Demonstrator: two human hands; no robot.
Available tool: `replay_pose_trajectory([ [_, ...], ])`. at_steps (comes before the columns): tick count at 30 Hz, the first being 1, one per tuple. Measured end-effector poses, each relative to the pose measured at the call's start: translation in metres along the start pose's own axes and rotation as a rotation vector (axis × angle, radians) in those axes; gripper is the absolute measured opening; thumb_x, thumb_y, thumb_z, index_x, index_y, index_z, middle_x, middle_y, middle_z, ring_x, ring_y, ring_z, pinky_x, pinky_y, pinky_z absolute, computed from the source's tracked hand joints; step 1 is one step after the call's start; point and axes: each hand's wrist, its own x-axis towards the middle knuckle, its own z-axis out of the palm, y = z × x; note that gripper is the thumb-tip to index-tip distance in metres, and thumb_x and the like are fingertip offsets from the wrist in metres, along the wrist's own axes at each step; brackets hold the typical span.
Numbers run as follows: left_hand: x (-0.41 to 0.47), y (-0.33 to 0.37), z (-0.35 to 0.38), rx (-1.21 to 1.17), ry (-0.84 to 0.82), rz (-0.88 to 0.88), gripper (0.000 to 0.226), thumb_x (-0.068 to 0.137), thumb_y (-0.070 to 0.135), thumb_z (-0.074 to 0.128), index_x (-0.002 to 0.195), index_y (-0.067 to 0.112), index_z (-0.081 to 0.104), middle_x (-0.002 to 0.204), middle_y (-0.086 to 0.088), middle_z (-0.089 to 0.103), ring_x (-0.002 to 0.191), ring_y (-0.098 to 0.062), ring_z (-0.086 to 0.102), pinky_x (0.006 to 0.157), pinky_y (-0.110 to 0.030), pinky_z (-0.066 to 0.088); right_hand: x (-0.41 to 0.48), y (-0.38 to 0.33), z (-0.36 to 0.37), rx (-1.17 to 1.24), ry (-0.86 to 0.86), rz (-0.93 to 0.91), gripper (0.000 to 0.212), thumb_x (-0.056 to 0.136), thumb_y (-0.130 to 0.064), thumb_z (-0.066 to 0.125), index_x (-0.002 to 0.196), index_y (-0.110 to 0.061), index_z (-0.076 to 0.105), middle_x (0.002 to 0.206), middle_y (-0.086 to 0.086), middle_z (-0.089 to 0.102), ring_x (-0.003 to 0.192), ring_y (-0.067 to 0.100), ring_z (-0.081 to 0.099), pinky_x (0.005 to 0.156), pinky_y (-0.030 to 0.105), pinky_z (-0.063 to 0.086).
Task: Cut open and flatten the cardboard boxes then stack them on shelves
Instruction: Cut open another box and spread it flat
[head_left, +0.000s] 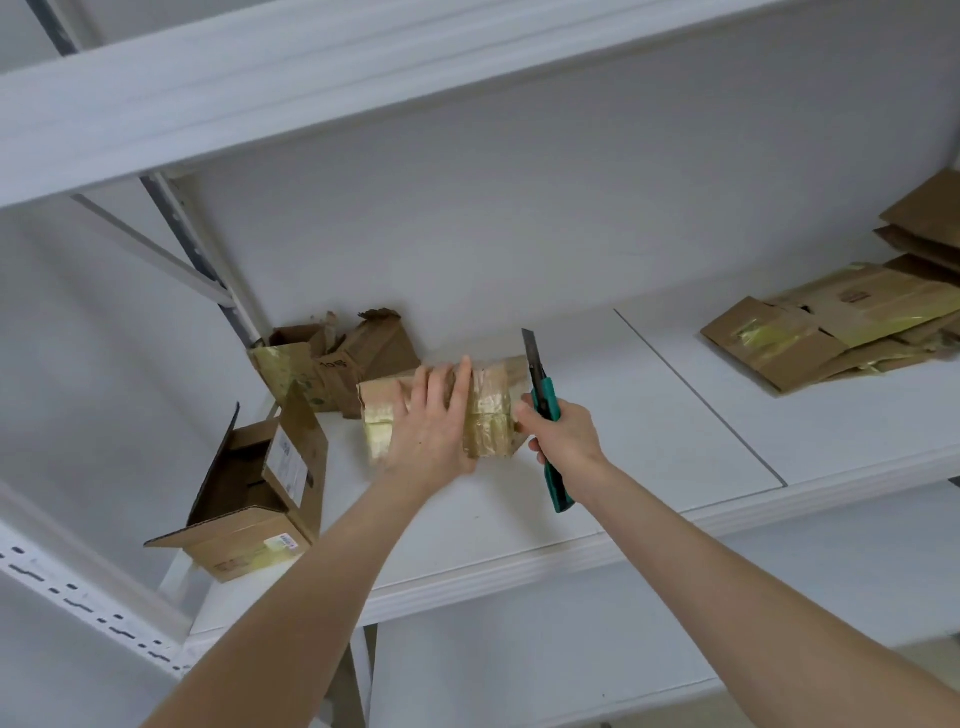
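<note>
A small cardboard box (491, 415) wrapped in shiny yellowish tape stands on the white shelf (649, 431) in the middle of the view. My left hand (434, 423) lies flat over its top and front, fingers spread and gripping it. My right hand (563, 434) is at the box's right end, shut on a green utility knife (545, 410). The knife's blade is out and points up and away, beside the box's right edge. A pile of flattened boxes (831, 332) lies at the far right of the same shelf.
Behind the taped box stands a torn open box (343, 364). An open box (260, 499) lies on its side at the shelf's left front corner. A higher shelf (311, 88) crosses overhead. Metal uprights stand at the left.
</note>
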Motion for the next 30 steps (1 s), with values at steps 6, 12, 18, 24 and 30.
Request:
replay_pose_trajectory([
  [6,0.002,-0.020,0.005,-0.088,0.062,0.022,0.125,0.042,0.041,0.085,0.145,0.012,0.021,0.132,-0.012,0.036,0.126,-0.040,0.042,0.096,-0.062,0.041,-0.002,0.005,-0.027,-0.175,-0.114,-0.040,0.019,0.103,-0.022,0.039,0.113,-0.013,0.053,0.091,0.009,0.057,0.058,0.017,0.050,0.051,0.024,0.044],
  [12,0.005,-0.023,0.001,-0.131,0.056,0.039,0.122,0.043,0.039,0.086,0.145,0.008,0.027,0.131,-0.013,0.039,0.124,-0.039,0.043,0.096,-0.058,0.042,-0.009,0.018,-0.038,-0.482,-0.146,-0.240,0.038,0.102,-0.021,0.041,0.136,-0.038,0.046,0.083,0.007,0.067,0.054,0.017,0.059,0.057,0.029,0.054],
  [18,0.007,-0.022,-0.003,-0.149,0.044,0.030,0.122,0.042,0.036,0.087,0.146,0.004,0.032,0.132,-0.016,0.041,0.124,-0.039,0.043,0.097,-0.055,0.042,-0.006,0.009,-0.034,-0.561,-0.161,-0.291,0.040,0.102,-0.023,0.041,0.137,-0.041,0.046,0.083,0.006,0.067,0.055,0.018,0.059,0.065,0.039,0.058],
  [24,0.007,-0.023,-0.004,-0.154,0.069,0.044,0.121,0.042,0.038,0.084,0.145,0.007,0.028,0.130,-0.016,0.042,0.121,-0.039,0.045,0.095,-0.054,0.044,-0.006,0.006,-0.033,-0.616,-0.170,-0.321,0.038,0.101,-0.023,0.040,0.134,-0.040,0.048,0.081,0.009,0.066,0.059,0.024,0.060,0.067,0.041,0.058],
  [30,0.011,-0.019,-0.006,-0.163,0.063,0.023,0.121,0.043,0.037,0.085,0.147,0.006,0.031,0.131,-0.017,0.043,0.122,-0.039,0.044,0.098,-0.051,0.042,-0.007,0.012,-0.030,-0.705,-0.124,-0.345,0.037,0.101,-0.025,0.037,0.135,-0.039,0.045,0.079,0.014,0.064,0.071,0.036,0.062,0.071,0.047,0.056],
])
